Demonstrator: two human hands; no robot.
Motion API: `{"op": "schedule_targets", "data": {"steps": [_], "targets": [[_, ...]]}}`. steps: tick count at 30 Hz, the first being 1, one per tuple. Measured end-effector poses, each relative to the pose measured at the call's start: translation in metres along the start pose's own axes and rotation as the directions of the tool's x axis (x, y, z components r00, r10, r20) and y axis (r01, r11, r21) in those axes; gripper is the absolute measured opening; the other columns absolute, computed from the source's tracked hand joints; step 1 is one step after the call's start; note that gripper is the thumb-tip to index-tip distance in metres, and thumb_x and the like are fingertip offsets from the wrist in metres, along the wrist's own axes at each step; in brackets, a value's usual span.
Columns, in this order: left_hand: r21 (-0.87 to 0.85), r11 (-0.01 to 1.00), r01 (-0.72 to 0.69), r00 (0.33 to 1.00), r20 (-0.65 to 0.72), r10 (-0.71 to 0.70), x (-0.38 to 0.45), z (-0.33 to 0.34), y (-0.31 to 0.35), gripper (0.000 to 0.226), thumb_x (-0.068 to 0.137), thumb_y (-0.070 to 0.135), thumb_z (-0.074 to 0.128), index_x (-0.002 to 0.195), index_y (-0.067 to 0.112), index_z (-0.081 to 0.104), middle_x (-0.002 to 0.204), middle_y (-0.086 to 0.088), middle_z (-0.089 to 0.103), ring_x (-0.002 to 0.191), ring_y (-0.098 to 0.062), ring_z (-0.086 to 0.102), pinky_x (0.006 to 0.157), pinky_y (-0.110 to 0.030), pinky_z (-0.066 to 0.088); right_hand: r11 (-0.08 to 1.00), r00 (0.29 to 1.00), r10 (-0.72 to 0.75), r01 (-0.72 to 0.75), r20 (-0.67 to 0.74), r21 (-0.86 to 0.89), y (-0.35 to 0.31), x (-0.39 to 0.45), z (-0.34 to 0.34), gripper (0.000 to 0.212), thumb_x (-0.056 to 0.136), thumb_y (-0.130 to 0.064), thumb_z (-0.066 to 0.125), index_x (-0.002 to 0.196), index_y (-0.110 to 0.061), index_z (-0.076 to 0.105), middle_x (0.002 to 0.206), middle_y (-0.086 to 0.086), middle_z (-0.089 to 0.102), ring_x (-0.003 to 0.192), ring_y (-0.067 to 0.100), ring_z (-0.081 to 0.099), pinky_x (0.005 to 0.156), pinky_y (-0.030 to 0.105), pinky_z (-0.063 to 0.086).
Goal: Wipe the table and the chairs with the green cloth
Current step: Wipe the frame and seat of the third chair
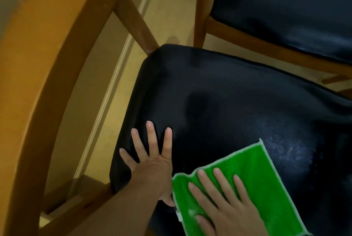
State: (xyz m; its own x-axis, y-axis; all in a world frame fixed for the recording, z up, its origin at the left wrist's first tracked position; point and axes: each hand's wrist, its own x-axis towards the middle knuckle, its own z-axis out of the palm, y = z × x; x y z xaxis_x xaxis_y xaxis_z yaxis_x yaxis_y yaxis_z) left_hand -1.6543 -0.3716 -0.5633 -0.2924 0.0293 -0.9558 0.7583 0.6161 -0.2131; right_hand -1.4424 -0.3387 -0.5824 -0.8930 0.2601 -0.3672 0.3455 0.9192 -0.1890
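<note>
Chairs fill most of what we see. Largest is the near chair [228, 102], whose dark padded seat spreads across the middle and lower right; its curved wooden backrest [43, 83] sweeps down the left side, joined to the seat by a slanted wooden post [137, 24]. We see a pale, dusty-looking patch on the seat's right part. Behind it, at the upper right, stands a second chair [285, 7] with the same dark seat and a wooden frame, close to the first but apart from it. Between and beneath the two chairs lies a tan floor [171, 16], with a pale strip running along it at the left.

Next in size is the green cloth [257, 169], spread flat on the near seat at the lower right, its light edging showing along its rim. Our right hand [224, 203] lies on top of the cloth, fingers straight and spread, pressing it to the seat. Our left hand [152, 159] rests just beside the cloth on the seat's left edge, fingers straight and fanned, palm down, holding nothing; its thumb touches the cloth's left border.
</note>
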Motion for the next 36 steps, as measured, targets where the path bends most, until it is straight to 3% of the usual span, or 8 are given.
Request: {"op": "schedule_targets", "data": {"steps": [8,15,20,24,27,30,33,36], "targets": [[0.025,1.0,0.003,1.0,0.025,-0.004,0.004,-0.003,0.001,0.165,0.046,0.053,0.091,0.08,0.024,-0.069,0.103,-0.02,-0.072,0.084,-0.054,-0.064,0.085,-0.081,-0.016,0.974,0.966,0.222,-0.214,-0.132,0.073,0.075,0.12,-0.06,0.062,0.098,-0.057,0.018,0.153,-0.029,0.013,0.162,0.0,0.01,0.147,0.029,0.009,0.113,0.058,0.009],[0.024,1.0,-0.01,0.997,0.082,0.008,0.01,-0.004,0.0,0.164,0.049,0.052,0.09,0.078,0.023,-0.068,0.098,-0.021,-0.072,0.08,-0.056,-0.063,0.063,-0.08,-0.025,0.821,0.833,0.549,-0.521,-0.071,0.232,0.075,0.248,-0.1,0.067,0.096,-0.056,0.006,0.154,-0.023,0.006,0.163,0.009,0.003,0.147,0.039,-0.001,0.112,0.066,0.001],[0.048,0.996,-0.077,0.988,0.142,0.069,0.018,-0.001,-0.002,0.153,0.063,0.051,0.084,0.106,0.027,-0.061,0.108,-0.022,-0.069,0.082,-0.058,-0.061,0.066,-0.082,-0.025,0.959,0.956,0.272,-0.26,-0.105,0.115,-0.008,0.231,-0.09,0.065,0.097,-0.055,0.004,0.149,-0.022,-0.019,0.155,0.015,-0.025,0.138,0.043,-0.027,0.105,0.065,-0.022],[0.058,0.997,-0.054,0.985,0.167,0.044,0.023,0.003,-0.002,0.1,0.085,0.052,0.062,0.15,0.035,-0.012,0.15,-0.007,-0.038,0.118,-0.05,-0.049,0.077,-0.079,-0.029,0.978,1.0,0.005,0.0,-0.025,0.208,-0.04,0.207,-0.081,0.063,0.1,-0.051,0.016,0.153,-0.027,-0.007,0.158,0.0,-0.027,0.137,0.028,-0.038,0.102,0.056,-0.033],[0.06,0.998,0.022,0.994,0.101,-0.028,0.024,0.002,0.005,0.114,0.083,0.032,0.066,0.138,0.037,-0.033,0.124,-0.009,-0.061,0.085,-0.052,-0.061,0.071,-0.079,-0.028,0.98,0.996,-0.027,0.044,-0.088,0.195,-0.005,0.214,-0.087,0.067,0.098,-0.057,0.018,0.153,-0.029,-0.008,0.159,-0.007,-0.02,0.143,0.019,-0.026,0.114,0.054,-0.018],[-0.009,0.998,0.065,0.998,0.009,-0.065,0.026,0.004,0.007,0.12,0.085,0.021,0.059,0.101,0.039,-0.058,0.089,-0.015,-0.073,0.074,-0.052,-0.065,0.069,-0.079,-0.027,0.974,0.977,0.175,-0.155,-0.119,0.162,0.043,0.239,-0.101,0.07,0.095,-0.062,0.014,0.153,-0.027,-0.007,0.161,-0.003,-0.009,0.147,0.025,-0.01,0.113,0.055,-0.007],[-0.032,0.999,0.032,0.999,-0.009,-0.032,0.026,0.005,0.003,0.135,0.08,0.023,0.068,0.072,0.032,-0.066,0.093,-0.013,-0.074,0.08,-0.051,-0.065,0.066,-0.078,-0.03,0.843,0.868,0.495,-0.468,-0.039,0.265,0.069,0.27,-0.118,0.069,0.095,-0.059,0.018,0.15,-0.019,0.028,0.154,0.008,0.031,0.141,0.034,0.024,0.114,0.058,0.012],[-0.071,0.997,0.004,1.0,-0.014,-0.005,0.028,0.007,0.003,0.134,0.082,0.027,0.067,0.068,0.031,-0.067,0.092,-0.012,-0.074,0.08,-0.051,-0.066,0.064,-0.078,-0.031,0.778,0.812,0.583,-0.568,0.027,0.268,0.058,0.288,-0.125,0.061,0.098,-0.049,0.017,0.146,-0.014,0.033,0.149,0.013,0.036,0.139,0.039,0.024,0.111,0.063,0.009]]}}
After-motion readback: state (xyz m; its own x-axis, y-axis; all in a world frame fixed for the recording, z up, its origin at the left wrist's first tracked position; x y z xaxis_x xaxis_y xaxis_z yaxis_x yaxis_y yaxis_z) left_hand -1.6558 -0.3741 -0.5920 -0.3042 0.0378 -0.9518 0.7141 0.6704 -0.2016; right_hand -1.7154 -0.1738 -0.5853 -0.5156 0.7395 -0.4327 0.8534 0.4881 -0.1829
